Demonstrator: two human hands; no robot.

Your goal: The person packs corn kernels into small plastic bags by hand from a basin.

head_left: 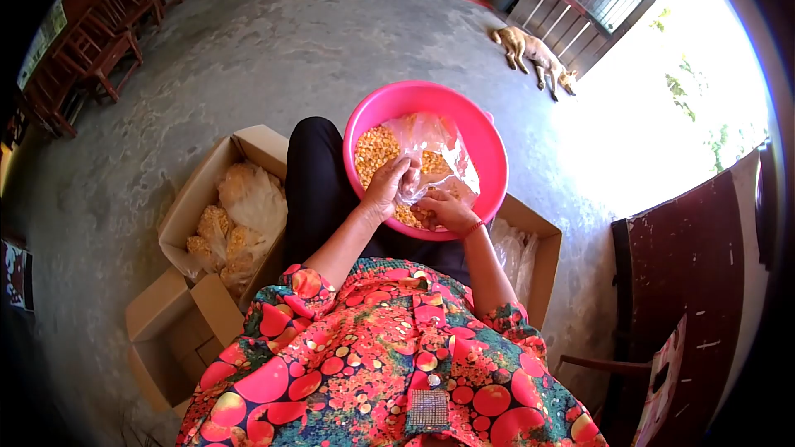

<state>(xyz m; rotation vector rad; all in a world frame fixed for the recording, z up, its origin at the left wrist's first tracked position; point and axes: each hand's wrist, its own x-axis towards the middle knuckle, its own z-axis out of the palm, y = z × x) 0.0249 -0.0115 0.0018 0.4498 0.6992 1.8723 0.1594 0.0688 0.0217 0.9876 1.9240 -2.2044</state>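
A pink basin (494, 149) rests on my lap, with yellow corn kernels (377, 151) in it. Over the kernels lies a clear plastic bag (443, 142), crumpled and partly see-through. My left hand (389, 186) is closed in a pinch on the near left part of the bag. Close beside it, my right hand (447, 213) curls its fingers at the bag's near edge, low over the kernels. Whatever is between those right fingers is hidden.
An open cardboard box (186, 207) at my left holds filled bags of kernels (214, 228). Nearer stands another open box (161, 306). A box (542, 269) at my right holds clear bags (515, 252). A dog (534, 54) lies by the doorway; wooden chairs (99, 50) line the far left.
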